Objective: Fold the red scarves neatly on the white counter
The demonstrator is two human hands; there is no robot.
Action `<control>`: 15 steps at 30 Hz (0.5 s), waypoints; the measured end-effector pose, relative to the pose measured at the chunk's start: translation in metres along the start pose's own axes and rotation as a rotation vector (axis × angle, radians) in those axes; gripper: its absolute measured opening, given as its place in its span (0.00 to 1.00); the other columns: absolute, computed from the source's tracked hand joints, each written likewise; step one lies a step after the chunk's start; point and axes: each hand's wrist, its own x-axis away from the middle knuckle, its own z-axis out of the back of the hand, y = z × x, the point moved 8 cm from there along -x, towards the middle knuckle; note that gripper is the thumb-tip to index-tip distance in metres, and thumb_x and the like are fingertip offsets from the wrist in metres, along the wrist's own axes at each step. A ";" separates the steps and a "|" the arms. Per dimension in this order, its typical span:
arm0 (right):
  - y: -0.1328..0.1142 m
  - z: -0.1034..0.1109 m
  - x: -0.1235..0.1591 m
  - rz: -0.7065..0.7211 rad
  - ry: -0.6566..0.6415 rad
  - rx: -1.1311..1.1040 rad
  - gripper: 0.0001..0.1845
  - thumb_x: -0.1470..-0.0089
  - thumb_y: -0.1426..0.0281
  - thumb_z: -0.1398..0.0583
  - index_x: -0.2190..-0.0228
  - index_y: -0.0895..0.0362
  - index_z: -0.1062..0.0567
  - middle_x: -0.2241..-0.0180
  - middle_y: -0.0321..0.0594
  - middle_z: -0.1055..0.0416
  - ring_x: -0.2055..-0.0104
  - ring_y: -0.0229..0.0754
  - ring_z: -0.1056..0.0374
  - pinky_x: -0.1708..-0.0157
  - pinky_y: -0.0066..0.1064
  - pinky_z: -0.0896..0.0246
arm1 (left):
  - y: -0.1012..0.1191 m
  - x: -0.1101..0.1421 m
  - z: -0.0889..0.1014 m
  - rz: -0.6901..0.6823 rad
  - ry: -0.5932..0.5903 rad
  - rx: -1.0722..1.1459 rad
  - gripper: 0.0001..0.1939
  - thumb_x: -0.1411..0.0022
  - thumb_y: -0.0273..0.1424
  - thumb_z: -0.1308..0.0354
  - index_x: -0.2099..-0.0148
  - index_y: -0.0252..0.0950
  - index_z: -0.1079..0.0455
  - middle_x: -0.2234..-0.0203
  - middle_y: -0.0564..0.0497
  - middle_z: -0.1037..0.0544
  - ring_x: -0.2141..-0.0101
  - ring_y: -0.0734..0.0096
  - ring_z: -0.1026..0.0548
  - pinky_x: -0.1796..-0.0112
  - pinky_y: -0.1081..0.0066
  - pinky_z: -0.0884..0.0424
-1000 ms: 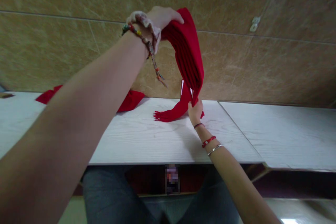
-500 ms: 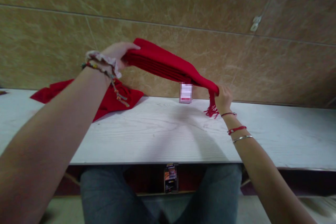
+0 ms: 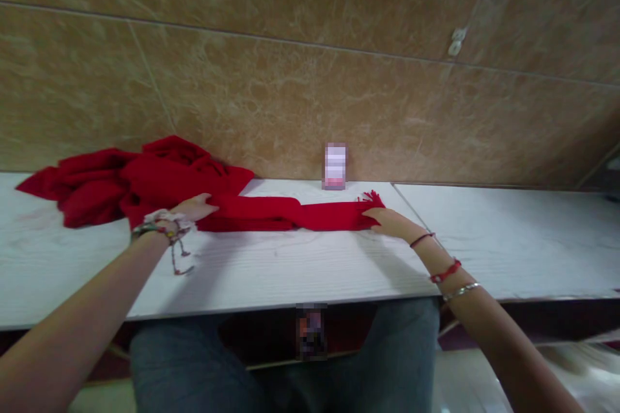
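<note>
Presently, head view: 1 red scarf (image 3: 271, 214), folded into a strip, lies along the white table (image 3: 271, 277), fringe at right end. Hands: 2, well apart; left hand (image 3: 194, 208) clamped on the scarf's left end, right hand (image 3: 391, 224) on its fringed end. Red cloth heap (image 3: 165, 174): 1, piece count unclear. White-and-pink packet (image 3: 335, 166): 1, by wall (image 3: 266, 103). Its print: blurred, unreadable.

Folded red scarf (image 3: 252, 214): formerly held aloft, now level, down at the white tabletop (image 3: 290, 271), mid-frame. Left hand (image 3: 196, 208): lowered from upper centre to left of centre. Right hand (image 3: 393, 224): lower, centre right. Fringe (image 3: 372, 199): formerly hanging, now pointing frame-upward.
</note>
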 end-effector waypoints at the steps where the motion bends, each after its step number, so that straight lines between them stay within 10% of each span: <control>1: 0.008 0.001 0.002 -0.017 -0.043 -0.040 0.24 0.54 0.73 0.41 0.52 0.63 0.31 0.51 0.52 0.33 0.50 0.48 0.36 0.50 0.36 0.43 | 0.003 0.001 -0.001 0.022 -0.019 -0.041 0.17 0.50 0.29 0.41 0.57 0.27 0.31 0.65 0.41 0.25 0.63 0.56 0.27 0.63 0.60 0.31; 6: 0.054 0.003 0.009 -0.163 -0.150 -0.135 0.19 0.53 0.64 0.40 0.57 0.56 0.26 0.56 0.46 0.28 0.53 0.50 0.33 0.53 0.37 0.40 | 0.078 0.014 -0.010 -0.272 -0.036 -0.245 0.25 0.40 0.39 0.53 0.43 0.35 0.42 0.47 0.38 0.37 0.50 0.48 0.36 0.55 0.50 0.37; 10: 0.079 0.017 0.004 -0.284 0.109 -0.120 0.17 0.48 0.67 0.46 0.56 0.56 0.27 0.54 0.44 0.29 0.51 0.46 0.35 0.50 0.36 0.42 | 0.144 0.029 -0.039 -0.665 -0.088 -0.209 0.25 0.39 0.43 0.56 0.43 0.38 0.40 0.44 0.44 0.40 0.45 0.58 0.42 0.48 0.59 0.44; 15: 0.064 0.014 -0.022 -0.147 0.278 -0.084 0.19 0.45 0.74 0.51 0.53 0.59 0.30 0.50 0.47 0.33 0.47 0.41 0.39 0.47 0.39 0.47 | 0.147 0.020 -0.076 -0.619 -0.208 -0.079 0.25 0.38 0.42 0.61 0.44 0.36 0.39 0.47 0.44 0.35 0.47 0.61 0.38 0.49 0.62 0.43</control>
